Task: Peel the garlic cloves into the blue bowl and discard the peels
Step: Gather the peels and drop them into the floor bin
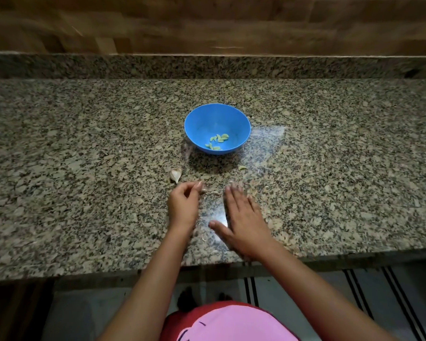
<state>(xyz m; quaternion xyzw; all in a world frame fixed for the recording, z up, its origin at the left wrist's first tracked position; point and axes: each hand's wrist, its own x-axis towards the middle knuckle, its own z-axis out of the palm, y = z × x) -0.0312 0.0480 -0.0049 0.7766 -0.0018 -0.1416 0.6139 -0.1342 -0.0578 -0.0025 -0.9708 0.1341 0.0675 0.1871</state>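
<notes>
Pink cloth of the person's shirt fills the bottom edge, with two bare arms reaching up from it. Past that comes the big speckled stone counter, and behind it a brown wooden wall.

On the counter sits the blue bowl, well apart from both hands. A small heap of peeled cloves lies at the bottom of it.

Her right hand lies flat on the stone, fingers straight and together, thumb out to the side. Her left hand is just beside it, fingers curled in with the tips close to the thumb. Whether a bit of skin is pinched there is too small to tell.

One garlic piece with its skin on lies just past the left hand. One bare clove lies on the stone near the bowl. Thin dry peels lie on the counter between the hands.
</notes>
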